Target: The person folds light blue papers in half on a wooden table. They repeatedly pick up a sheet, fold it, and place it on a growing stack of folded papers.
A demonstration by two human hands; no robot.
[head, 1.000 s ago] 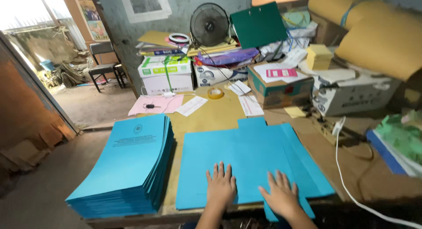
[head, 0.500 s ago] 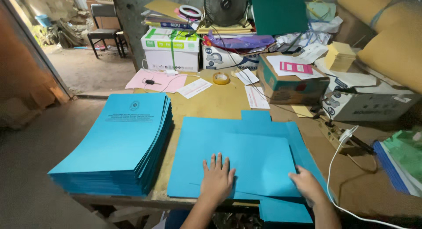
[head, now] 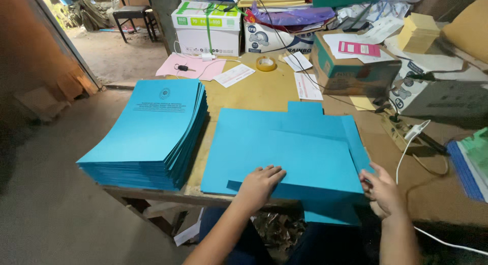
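A large blue card sheet [head: 284, 143] lies flat on the wooden table [head: 264, 89] in front of me, with one flap folded over its near half. My left hand [head: 258, 186] presses flat on the folded flap near the front edge, fingers spread. At the sheet's right corner, my right hand [head: 382, 189] pinches the edge of the flap. A thick stack of printed blue folders [head: 152, 130] stands to the left of the sheet.
A tape roll [head: 266, 63], pink paper with keys [head: 190, 67] and white slips lie further back. Cardboard boxes [head: 351, 66], a paper-ream box [head: 208, 26] and a power strip [head: 401, 130] with a white cable crowd the back and right. A chair [head: 133, 13] stands outside.
The view has tilted down and closer. My hands slid apart along the sheet: the left stayed flat on it, the right moved to the right corner and took hold of the flap's edge.
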